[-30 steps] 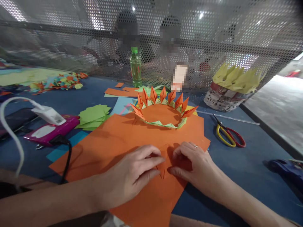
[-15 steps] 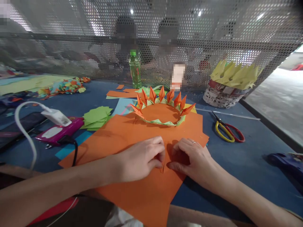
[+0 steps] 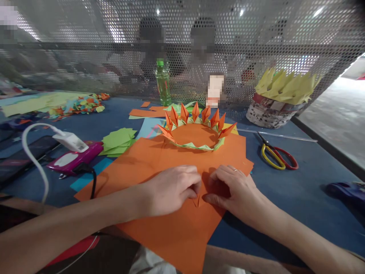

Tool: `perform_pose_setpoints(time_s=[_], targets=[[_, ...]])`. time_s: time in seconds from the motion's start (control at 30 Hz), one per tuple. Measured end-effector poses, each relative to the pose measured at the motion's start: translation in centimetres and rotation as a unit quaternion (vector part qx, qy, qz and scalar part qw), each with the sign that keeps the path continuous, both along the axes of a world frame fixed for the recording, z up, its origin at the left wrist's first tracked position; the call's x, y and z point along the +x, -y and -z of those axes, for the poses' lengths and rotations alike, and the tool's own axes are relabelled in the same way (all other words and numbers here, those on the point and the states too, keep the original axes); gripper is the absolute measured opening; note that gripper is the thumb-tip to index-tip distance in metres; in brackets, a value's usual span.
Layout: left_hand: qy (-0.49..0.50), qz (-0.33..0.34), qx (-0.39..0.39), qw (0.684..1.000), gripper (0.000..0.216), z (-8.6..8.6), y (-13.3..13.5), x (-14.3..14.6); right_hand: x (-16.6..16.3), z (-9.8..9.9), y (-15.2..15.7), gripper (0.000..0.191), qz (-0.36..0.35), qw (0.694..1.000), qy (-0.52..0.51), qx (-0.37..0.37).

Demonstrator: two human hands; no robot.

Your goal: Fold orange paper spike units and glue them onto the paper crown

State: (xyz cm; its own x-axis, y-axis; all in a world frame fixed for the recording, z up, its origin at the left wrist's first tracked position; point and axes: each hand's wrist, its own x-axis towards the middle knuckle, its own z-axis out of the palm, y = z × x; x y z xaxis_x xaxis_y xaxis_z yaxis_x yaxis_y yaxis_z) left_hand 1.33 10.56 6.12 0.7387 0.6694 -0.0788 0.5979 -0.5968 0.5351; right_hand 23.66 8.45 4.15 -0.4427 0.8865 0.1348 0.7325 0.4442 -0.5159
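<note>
Over loose orange paper sheets (image 3: 176, 243), my two hands face each other. My left hand (image 3: 178, 190) has its fingers curled in and its thumb pressed toward them, on a small folded orange paper piece (image 3: 197, 201) whose pointed end sticks out below. My right hand (image 3: 232, 186), with a ring on one finger, is bent just beside it, thumb and fingers curled inward; what lies in its grasp blends with the orange sheet. Beyond the hands stands a ring of folded paper (image 3: 196, 146), pale green at the base with orange points standing up around its back and sides.
Scissors (image 3: 275, 156) and a clear strip (image 3: 288, 137) lie right. Behind them stands a yellow-topped paper basket (image 3: 273, 112). Green paper pieces (image 3: 118, 141), a purple power bank (image 3: 75, 158) and a phone (image 3: 25, 156) lie left. A green bottle (image 3: 163, 85) stands before the perforated metal screen (image 3: 114, 72).
The view has shifted slightly, so things sit a little further right. Both hands keep nearly the same pose at the folded orange piece.
</note>
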Motion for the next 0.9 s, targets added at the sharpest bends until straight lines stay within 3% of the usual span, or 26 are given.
perform_pose_setpoints(time_s=[0.5, 0.9], targets=[[0.028, 0.015, 0.022, 0.999, 0.021, -0.21, 0.57, -0.08, -0.03, 0.01, 0.08, 0.024, -0.009, 1.0, 0.0, 0.015], [0.04, -0.024, 0.021, 0.999, 0.024, 0.59, 0.46, 0.15, 0.17, 0.09, 0.07, 0.023, -0.016, 1.0, 0.0, 0.023]])
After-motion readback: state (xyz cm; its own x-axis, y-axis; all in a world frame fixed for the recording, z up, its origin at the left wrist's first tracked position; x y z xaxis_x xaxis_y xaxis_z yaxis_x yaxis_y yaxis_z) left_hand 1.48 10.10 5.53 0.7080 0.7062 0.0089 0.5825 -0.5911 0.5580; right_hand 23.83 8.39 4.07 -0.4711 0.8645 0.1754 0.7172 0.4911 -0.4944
